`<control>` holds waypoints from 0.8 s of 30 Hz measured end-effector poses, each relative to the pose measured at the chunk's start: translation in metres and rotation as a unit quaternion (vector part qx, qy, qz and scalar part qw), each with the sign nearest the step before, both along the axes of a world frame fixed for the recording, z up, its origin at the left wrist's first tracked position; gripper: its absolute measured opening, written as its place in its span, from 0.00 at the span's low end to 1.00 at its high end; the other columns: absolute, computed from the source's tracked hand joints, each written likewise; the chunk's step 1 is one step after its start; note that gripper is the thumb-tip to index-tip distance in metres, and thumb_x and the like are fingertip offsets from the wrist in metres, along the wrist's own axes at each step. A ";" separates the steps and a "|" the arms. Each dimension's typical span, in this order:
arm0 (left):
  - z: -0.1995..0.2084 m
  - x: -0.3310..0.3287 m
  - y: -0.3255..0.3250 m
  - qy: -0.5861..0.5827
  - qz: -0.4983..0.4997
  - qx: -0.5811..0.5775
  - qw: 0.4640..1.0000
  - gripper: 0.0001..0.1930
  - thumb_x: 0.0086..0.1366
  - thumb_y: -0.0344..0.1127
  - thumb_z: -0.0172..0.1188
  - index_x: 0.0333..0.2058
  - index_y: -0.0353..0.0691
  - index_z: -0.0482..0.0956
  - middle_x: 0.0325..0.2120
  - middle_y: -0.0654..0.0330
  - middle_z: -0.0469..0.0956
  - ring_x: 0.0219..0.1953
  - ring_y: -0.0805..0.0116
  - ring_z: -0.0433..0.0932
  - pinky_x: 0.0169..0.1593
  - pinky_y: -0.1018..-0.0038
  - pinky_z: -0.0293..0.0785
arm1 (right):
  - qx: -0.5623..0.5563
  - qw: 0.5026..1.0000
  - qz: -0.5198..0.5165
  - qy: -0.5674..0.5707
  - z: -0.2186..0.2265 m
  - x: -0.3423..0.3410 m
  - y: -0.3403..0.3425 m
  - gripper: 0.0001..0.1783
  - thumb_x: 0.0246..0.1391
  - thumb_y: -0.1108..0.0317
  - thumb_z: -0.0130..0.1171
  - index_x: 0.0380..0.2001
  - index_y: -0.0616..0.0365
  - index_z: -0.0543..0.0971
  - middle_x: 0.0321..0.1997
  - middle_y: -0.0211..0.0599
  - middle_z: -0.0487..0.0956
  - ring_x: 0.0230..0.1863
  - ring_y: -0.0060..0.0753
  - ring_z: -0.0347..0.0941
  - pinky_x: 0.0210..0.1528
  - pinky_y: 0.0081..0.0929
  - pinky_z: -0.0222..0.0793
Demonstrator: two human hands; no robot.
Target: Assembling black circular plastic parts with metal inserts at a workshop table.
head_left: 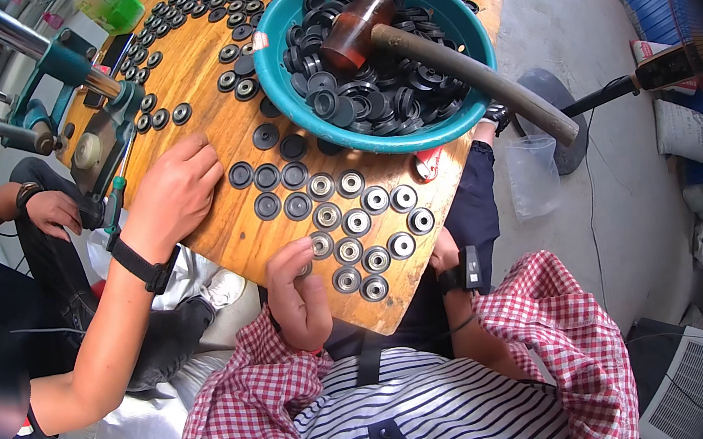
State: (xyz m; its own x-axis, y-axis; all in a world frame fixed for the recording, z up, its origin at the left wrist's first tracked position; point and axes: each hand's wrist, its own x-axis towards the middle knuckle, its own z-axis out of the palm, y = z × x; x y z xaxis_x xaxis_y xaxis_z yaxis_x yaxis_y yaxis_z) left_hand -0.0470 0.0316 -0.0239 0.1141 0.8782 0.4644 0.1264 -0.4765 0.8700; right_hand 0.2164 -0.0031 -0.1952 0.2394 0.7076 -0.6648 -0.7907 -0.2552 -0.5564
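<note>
The head-worn fisheye, left of its pair, looks steeply down from above the wearer's striped shirt (344,423), facing forward across the table (233,234) — near enough that table and basin (399,140) take the middle, wide enough to catch floor (568,256) at right. Dark border rounds the corners.

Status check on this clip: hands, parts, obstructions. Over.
Left hand at table edge, beside bearing-fitted black rollers. Right hand off table's right side. Co-worker's hand left of rollers. Mallet across teal basin.
</note>
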 end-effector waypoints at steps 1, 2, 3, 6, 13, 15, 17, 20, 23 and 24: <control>0.004 -0.003 -0.002 -0.085 -0.044 -0.060 0.994 0.13 0.69 0.29 0.42 0.47 0.27 0.67 0.46 0.46 0.72 0.51 0.59 0.71 0.58 0.66 0.65 | 0.035 0.999 0.022 -0.015 0.016 0.004 -0.007 0.10 0.63 0.70 0.50 0.46 0.58 0.73 0.29 0.34 0.76 0.23 0.20 0.70 0.21 0.16 0.65; 0.009 -0.008 -0.004 -0.092 -0.039 -0.063 0.993 0.13 0.69 0.29 0.42 0.47 0.27 0.67 0.46 0.46 0.72 0.51 0.59 0.71 0.58 0.66 0.65 | 0.000 0.995 0.008 -0.102 0.039 0.012 -0.024 0.12 0.63 0.65 0.52 0.46 0.60 0.73 0.26 0.31 0.71 0.19 0.18 0.61 0.19 0.15 0.59; 0.014 -0.013 -0.006 -0.220 -0.106 -0.163 0.956 0.14 0.71 0.32 0.42 0.47 0.27 0.67 0.47 0.46 0.72 0.51 0.60 0.71 0.58 0.66 0.65 | 0.028 0.989 -0.019 -0.142 0.070 0.015 -0.038 0.13 0.64 0.63 0.51 0.46 0.59 0.72 0.30 0.32 0.72 0.21 0.18 0.63 0.20 0.15 0.58; 0.022 -0.029 -0.010 -0.364 -0.187 -0.254 0.876 0.18 0.73 0.40 0.41 0.49 0.29 0.67 0.49 0.46 0.71 0.53 0.59 0.71 0.60 0.63 0.65 | 0.139 0.945 -0.008 -0.296 0.170 -0.010 -0.042 0.14 0.65 0.64 0.50 0.49 0.60 0.73 0.34 0.31 0.73 0.21 0.15 0.61 0.21 0.14 0.53; 0.029 -0.034 -0.017 -0.542 -0.408 -0.551 0.485 0.22 0.73 0.44 0.39 0.56 0.33 0.63 0.56 0.53 0.65 0.60 0.62 0.64 0.63 0.63 0.60 | 0.346 0.527 0.264 -0.730 0.242 -0.137 -0.010 0.17 0.46 0.73 0.63 0.42 0.59 0.78 0.36 0.42 0.75 0.33 0.39 0.74 0.34 0.27 0.70; 0.021 -0.043 -0.019 -0.591 -0.310 -0.528 0.525 0.19 0.74 0.40 0.39 0.60 0.43 0.59 0.57 0.61 0.65 0.57 0.70 0.66 0.58 0.67 0.65 | 0.343 0.414 0.303 -0.787 0.239 -0.163 -0.004 0.22 0.43 0.66 0.66 0.44 0.57 0.77 0.40 0.40 0.74 0.37 0.41 0.72 0.37 0.32 0.68; 0.009 -0.049 -0.020 -0.609 -0.310 -0.514 0.519 0.19 0.74 0.40 0.39 0.60 0.41 0.60 0.57 0.60 0.66 0.57 0.69 0.66 0.59 0.66 0.65 | 0.349 0.387 0.329 -0.788 0.236 -0.181 0.002 0.24 0.44 0.62 0.65 0.46 0.57 0.77 0.44 0.39 0.74 0.41 0.41 0.70 0.42 0.35 0.65; -0.013 -0.060 -0.016 -0.639 -0.308 -0.481 0.515 0.19 0.73 0.39 0.39 0.58 0.37 0.63 0.55 0.57 0.68 0.58 0.65 0.67 0.61 0.64 0.64 | 0.339 0.348 0.376 -0.789 0.233 -0.200 0.010 0.25 0.47 0.61 0.62 0.50 0.58 0.75 0.49 0.42 0.72 0.48 0.44 0.68 0.49 0.38 0.64; -0.031 -0.070 -0.017 -0.663 -0.311 -0.457 0.505 0.19 0.73 0.38 0.40 0.56 0.32 0.65 0.52 0.54 0.71 0.58 0.60 0.68 0.62 0.61 0.63 | 0.353 0.424 0.331 -0.766 0.239 -0.190 0.030 0.24 0.56 0.68 0.52 0.57 0.62 0.69 0.59 0.52 0.66 0.59 0.52 0.64 0.61 0.41 0.58; -0.032 -0.072 -0.017 -0.672 -0.309 -0.447 0.502 0.20 0.73 0.38 0.40 0.55 0.31 0.66 0.52 0.53 0.72 0.58 0.59 0.68 0.63 0.61 0.63 | 0.327 0.459 0.331 -0.757 0.240 -0.180 0.044 0.25 0.56 0.68 0.54 0.57 0.64 0.67 0.58 0.54 0.66 0.58 0.56 0.62 0.59 0.43 0.60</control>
